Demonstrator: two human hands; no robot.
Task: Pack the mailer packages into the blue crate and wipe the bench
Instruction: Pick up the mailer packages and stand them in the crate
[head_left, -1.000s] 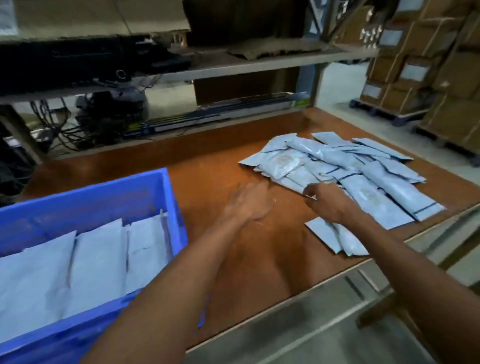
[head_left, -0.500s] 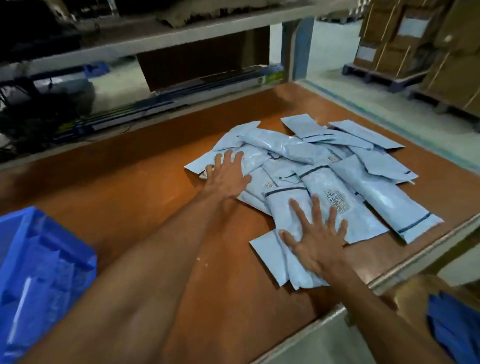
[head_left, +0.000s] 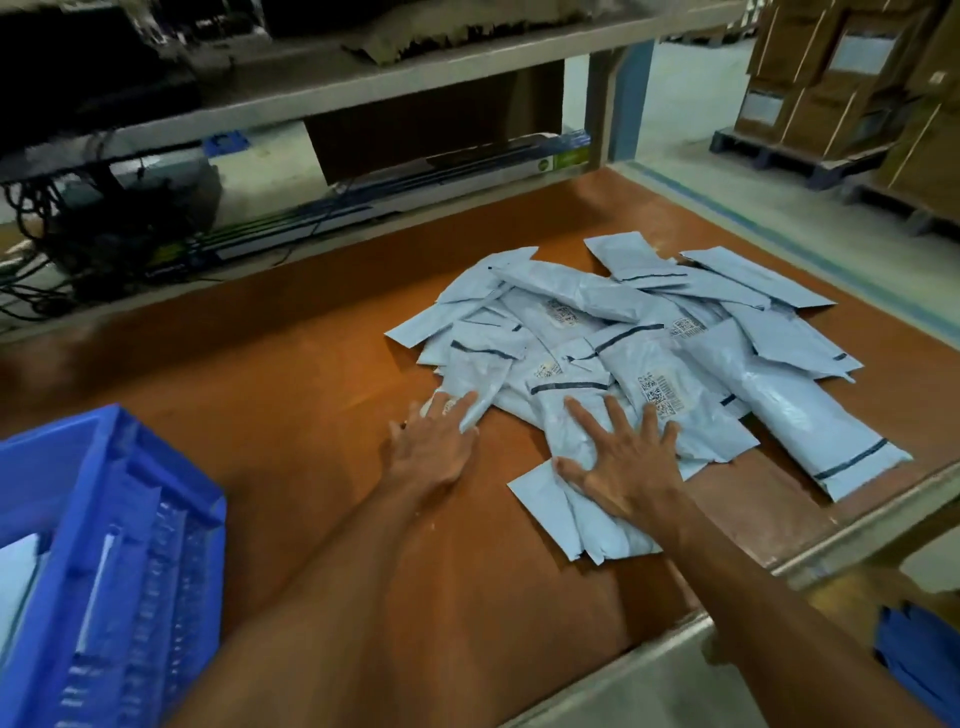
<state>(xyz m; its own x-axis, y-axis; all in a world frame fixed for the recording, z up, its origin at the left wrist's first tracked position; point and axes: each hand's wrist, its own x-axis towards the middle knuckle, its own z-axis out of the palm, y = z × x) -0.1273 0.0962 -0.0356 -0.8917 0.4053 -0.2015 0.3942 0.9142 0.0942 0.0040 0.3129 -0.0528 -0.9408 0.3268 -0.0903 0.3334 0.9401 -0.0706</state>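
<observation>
Few mailers (head_left: 18, 566) visible inside blue crate (head_left: 135, 530).

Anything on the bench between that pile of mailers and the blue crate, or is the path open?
Nothing visible blocks it. Both the left hand and right hand already rest on the mailers, and only bare bench lies between them and the blue crate.

Pretty dim indoors, brighter daylight on the floor (head_left: 691, 119) top right. Wide-angle lens bent the edges, and the blue crate (head_left: 109, 561) was smeared with blur.
</observation>
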